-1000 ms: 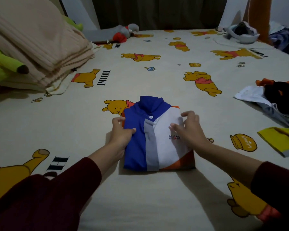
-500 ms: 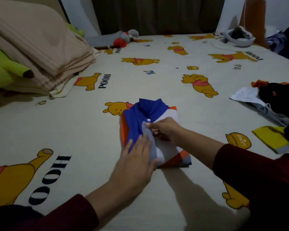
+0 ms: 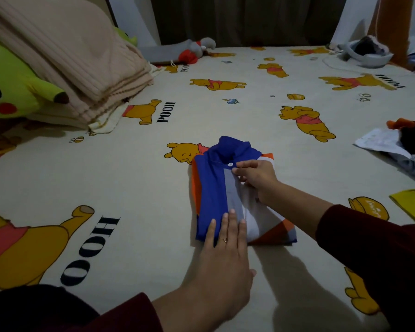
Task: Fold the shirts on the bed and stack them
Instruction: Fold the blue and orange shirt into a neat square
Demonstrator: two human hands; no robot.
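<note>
Head view: a folded polo shirt, blue, grey, white and orange, lies flat on the Winnie-the-Pooh bedsheet, its upper left corner over one printed bear's back. Its long axis runs away from the person, with the blue collar pointing toward the far edge of the bed and the folded hem nearest the person.

The left hand lies palm down across the shirt's near edge, fingers straight and close together, their tips pressing the blue and grey panels; a ring shows on one finger. The right hand sits on the shirt's white half just below the collar, its fingers curled, and the thumb and forefinger pinch the grey placket beside the white button. Both arms wear dark maroon sleeves.

Far left of the shirt, a stack of folded beige blankets rests against a yellow Pikachu plush. Well right of the shirt lies a loose heap of unfolded clothes, with a folded yellow garment nearer the person. Beyond the collar, at the far edge of the bed, a grey and red plush toy lies on its side.
</note>
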